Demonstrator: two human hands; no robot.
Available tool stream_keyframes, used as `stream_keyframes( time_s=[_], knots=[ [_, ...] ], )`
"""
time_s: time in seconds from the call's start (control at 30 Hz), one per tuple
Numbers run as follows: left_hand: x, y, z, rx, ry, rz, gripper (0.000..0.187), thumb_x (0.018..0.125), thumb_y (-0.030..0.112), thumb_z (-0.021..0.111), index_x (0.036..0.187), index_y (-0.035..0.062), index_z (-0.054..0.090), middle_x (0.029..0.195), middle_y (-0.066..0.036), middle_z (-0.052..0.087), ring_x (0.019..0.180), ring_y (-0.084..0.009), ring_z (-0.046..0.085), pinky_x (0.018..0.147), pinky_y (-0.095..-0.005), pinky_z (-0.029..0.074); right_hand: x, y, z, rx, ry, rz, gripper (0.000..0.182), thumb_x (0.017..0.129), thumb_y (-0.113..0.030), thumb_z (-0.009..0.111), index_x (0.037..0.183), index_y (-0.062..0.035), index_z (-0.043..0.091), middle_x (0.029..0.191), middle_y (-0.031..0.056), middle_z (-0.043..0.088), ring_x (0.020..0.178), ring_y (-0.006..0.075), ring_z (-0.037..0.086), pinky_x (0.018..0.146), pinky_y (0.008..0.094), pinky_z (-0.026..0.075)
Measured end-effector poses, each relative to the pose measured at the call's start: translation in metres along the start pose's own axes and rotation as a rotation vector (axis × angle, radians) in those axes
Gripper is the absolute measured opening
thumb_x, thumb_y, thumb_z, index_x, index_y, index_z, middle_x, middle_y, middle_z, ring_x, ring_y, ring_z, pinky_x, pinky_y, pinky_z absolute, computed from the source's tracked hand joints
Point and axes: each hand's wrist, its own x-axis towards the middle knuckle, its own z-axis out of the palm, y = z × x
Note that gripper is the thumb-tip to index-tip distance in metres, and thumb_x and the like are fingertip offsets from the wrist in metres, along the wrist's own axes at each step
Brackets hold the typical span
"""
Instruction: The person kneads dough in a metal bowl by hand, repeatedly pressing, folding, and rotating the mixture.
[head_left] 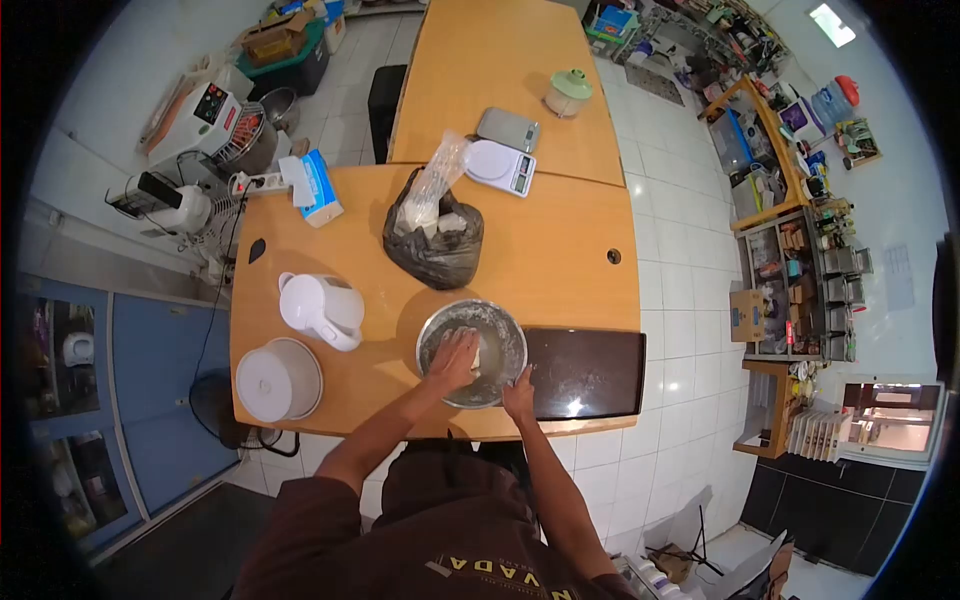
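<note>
A round metal bowl (503, 328) stands near the table's front edge, its inner wall smeared with white, floury residue. Inside it, my left hand (455, 360) is closed over a pale lump that looks like dough (476, 358), most of it hidden under the palm and fingers. My right hand (519, 394) grips the bowl's rim at its lower right, thumb on the edge. A dark rectangular tray (590, 365), dusted with white, lies right of the bowl. Behind the bowl sits a black plastic bag (440, 255) with a clear bag of white stuff (420, 212) in it.
Left on the table (560, 260) are a white kettle (320, 308) and a white lidded tub (278, 380). Farther back are a white scale (499, 166), a grey scale (508, 129), a green-lidded container (569, 93) and a blue tissue box (320, 190). A mixer (205, 120) stands at far left.
</note>
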Motion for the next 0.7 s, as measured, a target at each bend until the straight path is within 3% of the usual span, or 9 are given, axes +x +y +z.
stream_keyframes(
  time_s=[0.07, 0.17, 0.37, 0.47, 0.53, 0.57, 0.63, 0.7],
  knots=[
    [0.002, -0.009, 0.007, -0.077, -0.234, 0.014, 0.068, 0.079, 0.037, 0.078, 0.137, 0.0098, 0.055, 0.133, -0.021, 0.056, 0.127, -0.0409, 0.051, 0.105, -0.0548, 0.043, -0.002, -0.003, 0.001, 0.018, -0.006, -0.002, 0.076, 0.086, -0.009, 0.061, 0.147, 0.0085, 0.021, 0.113, 0.0409, 0.062, 0.110, 0.0556, 0.060, 0.097, 0.0553, 0.048],
    [-0.005, -0.010, 0.021, 0.065, -0.032, 0.146, 0.057, 0.081, 0.036, 0.073, 0.132, 0.0114, 0.061, 0.128, -0.016, 0.062, 0.119, -0.0368, 0.058, 0.102, -0.0518, 0.043, -0.005, 0.010, 0.010, 0.002, 0.032, -0.008, 0.076, 0.085, -0.009, 0.062, 0.147, 0.0071, 0.021, 0.113, 0.0409, 0.062, 0.109, 0.0564, 0.059, 0.096, 0.0563, 0.048],
    [0.017, 0.002, 0.032, 0.126, -0.032, 0.073, 0.045, 0.083, 0.039, 0.067, 0.119, 0.0107, 0.069, 0.125, -0.015, 0.063, 0.116, -0.0337, 0.059, 0.096, -0.0505, 0.044, -0.003, 0.008, 0.014, -0.050, 0.030, -0.023, 0.085, 0.083, -0.005, 0.062, 0.151, 0.0093, 0.012, 0.106, 0.0391, 0.064, 0.105, 0.0561, 0.061, 0.091, 0.0542, 0.050],
    [0.035, 0.010, 0.038, 0.114, 0.010, -0.053, 0.046, 0.082, 0.039, 0.063, 0.114, 0.0071, 0.070, 0.119, -0.015, 0.064, 0.113, -0.0325, 0.059, 0.096, -0.0508, 0.044, -0.006, 0.012, 0.015, -0.056, 0.066, -0.081, 0.078, 0.084, -0.004, 0.061, 0.147, 0.0098, 0.017, 0.094, 0.0359, 0.063, 0.097, 0.0569, 0.061, 0.085, 0.0559, 0.049],
    [0.046, 0.010, 0.044, 0.072, -0.023, -0.147, 0.048, 0.082, 0.040, 0.064, 0.114, 0.0050, 0.069, 0.117, -0.015, 0.065, 0.114, -0.0327, 0.057, 0.096, -0.0518, 0.043, -0.005, 0.009, 0.012, 0.003, 0.059, -0.086, 0.077, 0.084, -0.004, 0.061, 0.146, 0.0089, 0.018, 0.094, 0.0350, 0.064, 0.097, 0.0561, 0.062, 0.085, 0.0558, 0.049],
    [0.047, 0.010, 0.053, 0.057, 0.079, -0.192, 0.047, 0.082, 0.040, 0.065, 0.114, 0.0053, 0.069, 0.117, -0.015, 0.065, 0.114, -0.0333, 0.057, 0.096, -0.0521, 0.043, -0.003, 0.006, 0.009, 0.034, 0.057, -0.092, 0.077, 0.084, -0.004, 0.060, 0.146, 0.0085, 0.018, 0.094, 0.0346, 0.064, 0.097, 0.0557, 0.062, 0.085, 0.0558, 0.049],
    [0.049, 0.007, 0.071, 0.030, 0.283, -0.275, 0.046, 0.083, 0.039, 0.066, 0.115, 0.0059, 0.069, 0.117, -0.016, 0.064, 0.115, -0.0346, 0.057, 0.097, -0.0528, 0.043, 0.000, -0.004, 0.000, 0.031, 0.005, -0.022, 0.078, 0.084, -0.004, 0.063, 0.146, 0.0077, 0.018, 0.105, 0.0376, 0.064, 0.104, 0.0545, 0.061, 0.088, 0.0543, 0.051],
    [0.054, 0.002, 0.068, -0.169, 0.235, -0.487, 0.046, 0.083, 0.036, 0.070, 0.118, 0.0058, 0.067, 0.119, -0.016, 0.062, 0.115, -0.0361, 0.055, 0.097, -0.0533, 0.042, 0.007, -0.008, -0.004, 0.017, 0.000, 0.005, 0.079, 0.084, -0.004, 0.063, 0.148, 0.0065, 0.018, 0.110, 0.0378, 0.064, 0.107, 0.0536, 0.062, 0.090, 0.0531, 0.051]
  ],
)
